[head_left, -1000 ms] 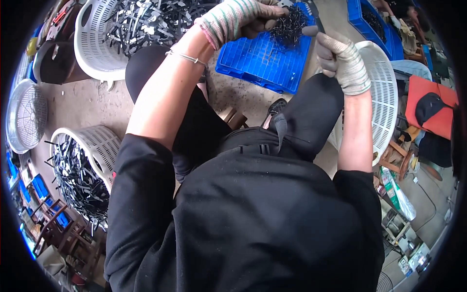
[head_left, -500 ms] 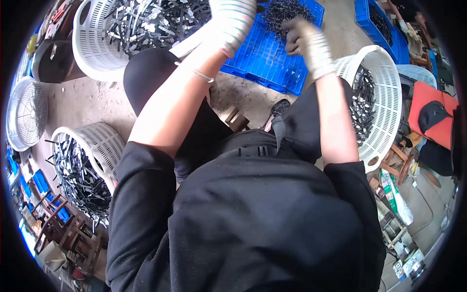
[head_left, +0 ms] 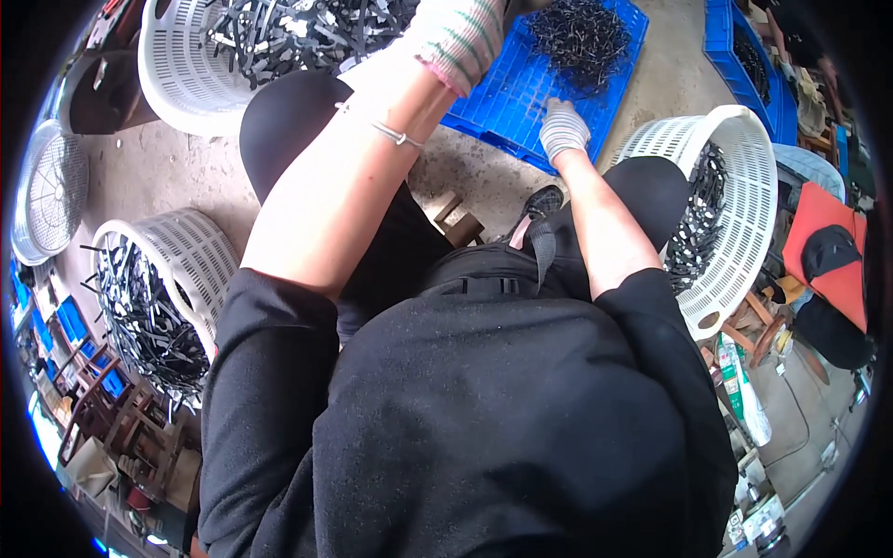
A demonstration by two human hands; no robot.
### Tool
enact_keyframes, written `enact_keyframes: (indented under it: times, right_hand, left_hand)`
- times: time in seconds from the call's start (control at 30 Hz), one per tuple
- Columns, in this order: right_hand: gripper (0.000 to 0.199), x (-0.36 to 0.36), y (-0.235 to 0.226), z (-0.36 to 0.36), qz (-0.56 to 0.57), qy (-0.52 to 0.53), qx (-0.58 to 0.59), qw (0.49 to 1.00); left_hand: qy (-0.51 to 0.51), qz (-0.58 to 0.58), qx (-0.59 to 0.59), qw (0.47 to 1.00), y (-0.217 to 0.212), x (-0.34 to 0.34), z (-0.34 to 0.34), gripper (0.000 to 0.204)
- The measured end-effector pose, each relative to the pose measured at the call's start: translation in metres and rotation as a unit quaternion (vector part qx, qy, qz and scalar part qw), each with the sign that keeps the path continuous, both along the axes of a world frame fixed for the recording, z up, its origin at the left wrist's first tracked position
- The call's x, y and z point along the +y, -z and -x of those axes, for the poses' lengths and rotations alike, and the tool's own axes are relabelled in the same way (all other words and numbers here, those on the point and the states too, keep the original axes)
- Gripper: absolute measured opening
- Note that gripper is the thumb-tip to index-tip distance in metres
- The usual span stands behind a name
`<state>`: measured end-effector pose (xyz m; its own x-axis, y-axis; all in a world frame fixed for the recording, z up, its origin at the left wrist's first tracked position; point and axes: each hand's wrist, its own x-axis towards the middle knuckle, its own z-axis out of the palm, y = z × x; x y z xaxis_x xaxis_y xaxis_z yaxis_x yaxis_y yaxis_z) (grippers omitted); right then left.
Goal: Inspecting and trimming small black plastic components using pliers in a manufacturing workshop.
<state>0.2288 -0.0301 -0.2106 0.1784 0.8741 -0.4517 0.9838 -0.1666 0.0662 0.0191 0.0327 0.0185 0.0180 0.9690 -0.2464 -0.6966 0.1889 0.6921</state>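
Down low, my gloved right hand (head_left: pixel 563 128) rests on the blue plastic slatted crate (head_left: pixel 507 102), just below the black metal clips (head_left: pixel 581 37); grip unclear.

A bare concrete floor (head_left: pixel 158 177) carries a blue slatted crate (head_left: pixel 521 93) heaped with small dark parts, three white perforated baskets (head_left: pixel 744 186) of black pieces set around it, and an empty round white basket (head_left: pixel 46 191) at the left.
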Motion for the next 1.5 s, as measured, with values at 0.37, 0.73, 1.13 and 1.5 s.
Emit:
enact_keyframes:
  times: [0.37,0.73,1.13,1.5]
  right_hand:
    - [0.025,0.001,-0.062,0.005,-0.125,0.073,0.230,0.962]
    - [0.019,-0.006,-0.233,0.064,-0.356,0.242,0.704,0.565]
    - [0.020,-0.006,-0.216,0.081,-0.407,0.176,0.609,0.657]
    - [0.022,-0.003,-0.224,0.070,-0.369,-0.174,0.404,0.819]
  left_hand:
    - [0.062,0.081,-0.030,0.994,0.029,0.007,-0.009,0.031]
    - [0.137,0.040,-0.086,0.986,0.037,-0.017,-0.020,0.032]
    - [0.118,0.101,-0.077,0.985,0.023,-0.023,-0.016,0.028]
    - [0.223,0.161,-0.040,0.961,0.032,-0.025,-0.002,0.055]
